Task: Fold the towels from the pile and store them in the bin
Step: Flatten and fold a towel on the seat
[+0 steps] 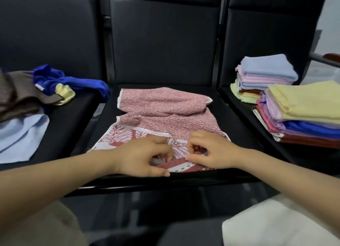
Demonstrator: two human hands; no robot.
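Three black padded seats (161,48) run side by side in front of you, their backrests filling the upper part of the view.

On the left seat lies the unfolded pile (27,96): a brown cloth (20,91) at the far left, a bright blue towel (60,80) bunched beside it, a small pale yellow cloth (65,93) tucked against the blue one, and a light blue towel (20,137) spread flat at the near edge of that seat.

On the middle seat, right before you, sits the red-and-white towel (165,111), rumpled at the back with a speckled weave and lying flatter toward you, where a leaf-like pattern shows. Your left hand (145,157) rests on its near edge with fingers curled, pinching the fabric close to the hem. Your right hand (207,151) is just beside it, fingers likewise curled and pinching the same near edge, where a red band with a dotted white strip is turned up between the two hands. The hands are nearly touching.

On the right seat stand two folded stacks. The far stack (265,76) is topped by a light blue towel over pink ones. The near stack (301,113) is topped by a pale yellow towel, with purple, blue and red layers beneath. At the lower right, a white cloth (276,221) lies across your lap.
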